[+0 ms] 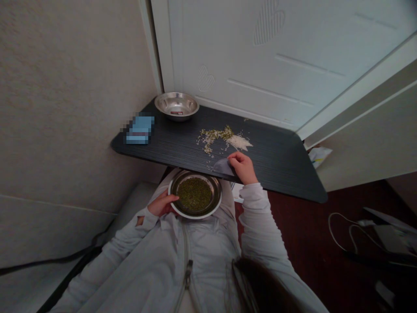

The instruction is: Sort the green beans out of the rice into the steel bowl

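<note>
Okay, so the steel bowl (216, 194) first; it sits over the person's lap, just below the near edge of the desk, with a layer of green beans (194, 194) inside; thin metal by the look of it, so probably stiff and light on its own, with the beans adding some weight that would likely slide if it tipped; the rim looks like the best place to hold, and the smooth wall might be slippery. The left grip (162, 204) is clasping it at the left side, thumb over the rim, other fingers mostly hidden; can't tell how much weight the lap takes.

The other thing in play is a clear scraper (223, 166); seems thin, light and a bit bendy, so pinching it well in from the edge would probably keep it steadier. The right grip (241, 164) has it pinched at its right end, so the free part sticks out leftward, at the near edge of the desk and just above the bowl; can't tell whether it touches the top.

Beyond that, on the dark desk (283, 165), there's a scatter of beans and pale grains (215, 134), with a pile of white grains (239, 142) at its right; all small, hard-looking and likely to roll; further left stand a second metal bowl (177, 104) and a pixelated blue item (140, 129).
</note>
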A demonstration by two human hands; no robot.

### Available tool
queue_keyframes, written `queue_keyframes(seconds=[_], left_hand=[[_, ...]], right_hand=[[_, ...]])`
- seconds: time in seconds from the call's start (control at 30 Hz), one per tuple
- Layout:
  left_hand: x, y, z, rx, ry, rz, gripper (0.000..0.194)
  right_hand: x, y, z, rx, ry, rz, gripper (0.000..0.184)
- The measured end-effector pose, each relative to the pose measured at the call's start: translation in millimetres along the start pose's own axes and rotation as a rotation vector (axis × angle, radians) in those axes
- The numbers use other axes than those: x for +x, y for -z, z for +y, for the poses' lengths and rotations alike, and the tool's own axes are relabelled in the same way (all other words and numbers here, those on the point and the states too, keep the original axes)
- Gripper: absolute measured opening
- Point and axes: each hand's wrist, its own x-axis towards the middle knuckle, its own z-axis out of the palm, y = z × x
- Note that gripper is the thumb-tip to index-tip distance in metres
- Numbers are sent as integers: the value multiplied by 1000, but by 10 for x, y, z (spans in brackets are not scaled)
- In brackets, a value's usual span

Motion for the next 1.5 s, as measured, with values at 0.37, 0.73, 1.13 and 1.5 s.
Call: queue_keyframes(seconds=[0.37, 0.73, 1.13, 1.5], left_hand=[[-14, -31, -10, -1, 3, 0, 72], [73, -95, -43, 10, -13, -83, 75], [72, -67, -10, 22, 20, -33, 71], [83, -50, -25, 29, 9, -52, 77]], right_hand=[[-3, 64, 11, 85, -79, -7, 12], [-93, 83, 18, 42, -42, -24, 13], [-84, 82, 73, 95, -41, -62, 16], [-114, 70, 46, -4, 9, -111, 17]])
